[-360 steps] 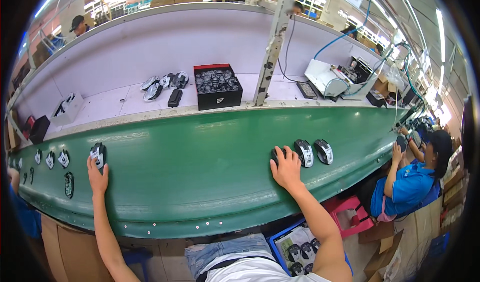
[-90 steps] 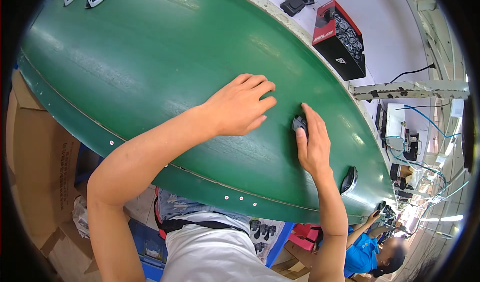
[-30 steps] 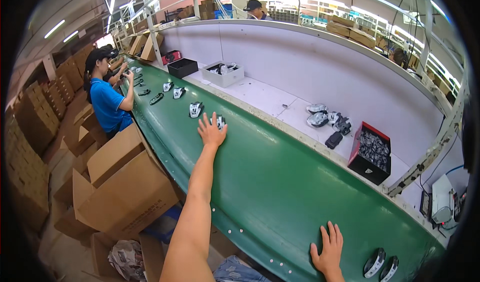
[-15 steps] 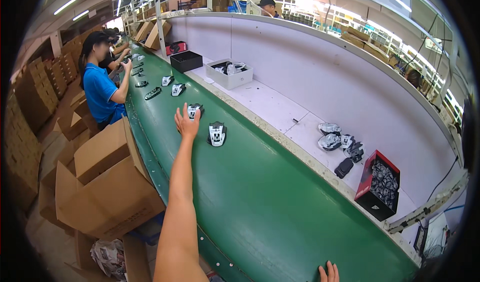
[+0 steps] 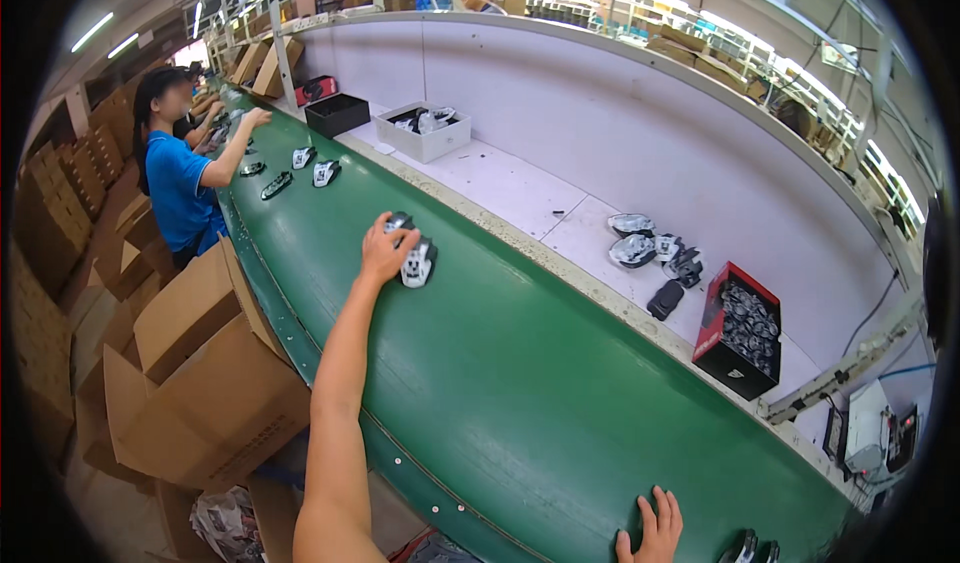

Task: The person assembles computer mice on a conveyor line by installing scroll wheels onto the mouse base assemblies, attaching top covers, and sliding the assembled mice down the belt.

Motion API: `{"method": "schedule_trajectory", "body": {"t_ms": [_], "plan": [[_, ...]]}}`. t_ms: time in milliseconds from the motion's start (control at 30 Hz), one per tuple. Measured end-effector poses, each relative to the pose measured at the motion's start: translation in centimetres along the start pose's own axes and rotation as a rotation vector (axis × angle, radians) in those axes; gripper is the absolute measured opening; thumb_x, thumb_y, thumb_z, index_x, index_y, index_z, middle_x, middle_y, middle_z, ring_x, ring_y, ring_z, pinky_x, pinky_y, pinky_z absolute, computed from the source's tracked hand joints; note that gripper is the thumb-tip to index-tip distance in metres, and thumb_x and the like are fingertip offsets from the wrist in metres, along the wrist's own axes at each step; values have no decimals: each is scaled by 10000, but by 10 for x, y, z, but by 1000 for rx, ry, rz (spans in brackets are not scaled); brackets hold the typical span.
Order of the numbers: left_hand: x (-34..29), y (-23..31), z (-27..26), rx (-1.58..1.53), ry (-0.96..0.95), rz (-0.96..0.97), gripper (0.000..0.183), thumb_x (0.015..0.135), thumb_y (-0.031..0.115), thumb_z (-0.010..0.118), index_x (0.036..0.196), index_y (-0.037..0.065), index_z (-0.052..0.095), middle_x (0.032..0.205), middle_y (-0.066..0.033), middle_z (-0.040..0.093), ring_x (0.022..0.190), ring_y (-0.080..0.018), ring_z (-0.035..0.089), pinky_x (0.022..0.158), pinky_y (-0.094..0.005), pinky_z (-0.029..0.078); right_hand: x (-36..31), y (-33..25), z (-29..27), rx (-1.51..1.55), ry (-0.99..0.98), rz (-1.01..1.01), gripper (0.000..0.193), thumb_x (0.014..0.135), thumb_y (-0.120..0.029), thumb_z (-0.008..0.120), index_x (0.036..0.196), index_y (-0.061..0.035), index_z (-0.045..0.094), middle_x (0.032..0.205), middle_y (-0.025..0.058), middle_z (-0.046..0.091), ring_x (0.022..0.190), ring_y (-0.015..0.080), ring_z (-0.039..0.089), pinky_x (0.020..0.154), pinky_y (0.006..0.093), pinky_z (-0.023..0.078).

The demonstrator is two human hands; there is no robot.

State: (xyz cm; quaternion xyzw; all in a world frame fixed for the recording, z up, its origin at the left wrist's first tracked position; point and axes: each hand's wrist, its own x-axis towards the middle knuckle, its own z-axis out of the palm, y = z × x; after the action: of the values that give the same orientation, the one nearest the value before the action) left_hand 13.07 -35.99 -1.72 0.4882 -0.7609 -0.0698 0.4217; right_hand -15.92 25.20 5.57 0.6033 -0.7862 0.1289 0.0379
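My left hand reaches across the green conveyor belt. Its thumb and fingers close around a black-and-white computer mouse shell, which they partly cover. Right beside that hand lies a second, similar mouse shell, so close that I cannot tell whether the two touch. At the lower edge, my right hand rests over the belt with fingers apart and nothing in them. Two dark pieces stand to its right, cut off by the picture's edge.
More shells lie farther up the belt, near a person in a blue shirt. On the white ledge are a white box, a black box, several wrapped pieces and a red-black box of small parts. Cardboard cartons stand left.
The view has shifted. My left hand has closed on the far shell and brought it nearer to the second one. More of my right hand shows, and two dark pieces have appeared at lower right.
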Motion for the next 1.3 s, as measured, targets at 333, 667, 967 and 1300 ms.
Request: {"method": "schedule_trajectory", "body": {"t_ms": [333,667,967,1300], "plan": [[-104,173,40,-109,-216,191,425,872,556,650,1026,175,755,1499,-196,373,1313,-409,392,1098,-540,270,-21,19,23,156,119,43,555,799,-285,688,1291,-49,588,1443,183,464,1343,409,396,1091,524,330],[-188,302,52,-123,-272,486,518,884,533,630,1137,88,710,1510,-236,358,1381,-518,272,1062,-673,278,-20,32,30,239,221,35,493,810,-264,712,1268,-108,618,1410,117,516,1330,357,443,1093,489,362],[-179,289,48,-371,-221,500,285,879,268,687,1089,77,696,1311,-164,534,1248,-413,442,1002,-527,420,-6,33,41,330,240,37,472,810,-261,705,1240,-86,617,1370,129,522,1300,349,451,1071,481,372],[-195,296,38,-316,-262,559,558,872,455,686,1286,87,622,1486,-197,404,1421,-459,261,1131,-587,246,6,29,38,338,191,21,447,835,-257,683,1238,-77,610,1393,127,512,1325,345,438,1090,474,363]]}}
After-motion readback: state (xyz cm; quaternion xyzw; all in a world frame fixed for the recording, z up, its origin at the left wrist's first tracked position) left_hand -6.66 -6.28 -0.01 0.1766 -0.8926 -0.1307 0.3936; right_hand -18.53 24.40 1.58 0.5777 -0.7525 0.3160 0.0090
